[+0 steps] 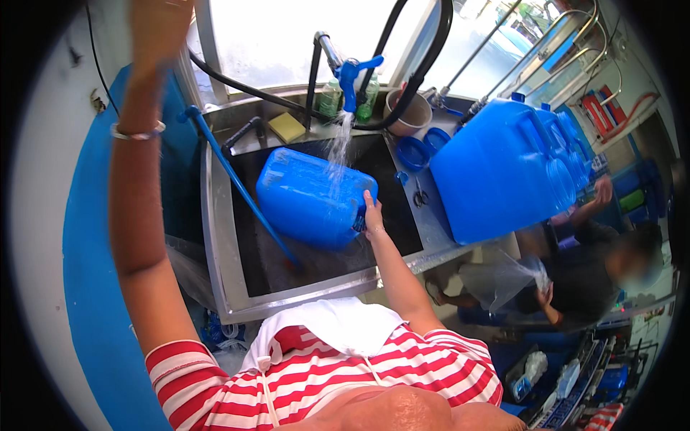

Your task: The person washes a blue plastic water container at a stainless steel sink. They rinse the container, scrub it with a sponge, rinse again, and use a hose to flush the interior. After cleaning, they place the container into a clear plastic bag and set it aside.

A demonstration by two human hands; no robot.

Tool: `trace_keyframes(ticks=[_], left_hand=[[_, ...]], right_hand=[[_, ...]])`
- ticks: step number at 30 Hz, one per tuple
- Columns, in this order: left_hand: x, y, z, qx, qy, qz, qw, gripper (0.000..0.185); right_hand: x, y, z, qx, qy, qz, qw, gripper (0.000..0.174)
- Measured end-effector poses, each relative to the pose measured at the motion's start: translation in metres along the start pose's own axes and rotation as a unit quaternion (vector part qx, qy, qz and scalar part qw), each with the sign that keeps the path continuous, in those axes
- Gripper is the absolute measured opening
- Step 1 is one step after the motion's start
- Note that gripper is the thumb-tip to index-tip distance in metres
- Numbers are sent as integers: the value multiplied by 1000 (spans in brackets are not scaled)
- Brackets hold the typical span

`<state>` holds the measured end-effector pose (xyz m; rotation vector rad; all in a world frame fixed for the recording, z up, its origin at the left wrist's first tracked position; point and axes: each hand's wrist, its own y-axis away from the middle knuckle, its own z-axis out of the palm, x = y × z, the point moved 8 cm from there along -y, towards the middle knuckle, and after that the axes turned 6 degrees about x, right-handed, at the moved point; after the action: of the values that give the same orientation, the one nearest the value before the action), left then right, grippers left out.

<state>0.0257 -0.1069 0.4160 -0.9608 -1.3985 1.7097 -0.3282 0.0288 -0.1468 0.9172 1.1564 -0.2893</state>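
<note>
A blue plastic jug (pixel 307 199) lies tilted in the stainless steel sink (pixel 318 296), its flat base turned up. My right hand (pixel 373 213) grips its edge on the right side. Water (pixel 340 137) runs from a spout with a blue tap handle (pixel 358 70) and splashes onto the jug. My left arm is raised on the left; the left hand (pixel 161 27) is blurred at the upper edge, its fingers cut off by the frame. A thin blue pipe (pixel 237 180) slants down into the sink, left of the jug.
Large blue jugs (pixel 490 172) stand on the counter at right, beside blue lids (pixel 413 153). A yellow sponge (pixel 287 127), green bottles (pixel 330 99) and a bucket (pixel 408 113) sit behind the sink. A black hose (pixel 259 92) loops above. Another person (pixel 582 275) holds clear plastic at right.
</note>
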Motion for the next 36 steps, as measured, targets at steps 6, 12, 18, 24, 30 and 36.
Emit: trace_keyframes(ticks=[6,12,18,24,30,36], left_hand=[[115,135,112,-322,114,23,939,65],[100,199,115,-227,159,-146,950,57],[89,397,103,-520,54,-444,728,68],[128,457,103,-507,121,-482,704,78],[132,447,96,-492,90,-463,732,71],[141,438,84,-467,75,-459,752,71]], right_hand=[[-1,14,-5,-8,-20,-27,999,81],[10,-12,-46,-24,-108,-38,993,73],[10,-8,-89,-82,-146,7,986,79],[25,-18,-100,-56,-137,-2,989,85],[26,-17,-102,-51,-136,-16,989,87],[14,0,-100,-22,-129,-28,991,86]])
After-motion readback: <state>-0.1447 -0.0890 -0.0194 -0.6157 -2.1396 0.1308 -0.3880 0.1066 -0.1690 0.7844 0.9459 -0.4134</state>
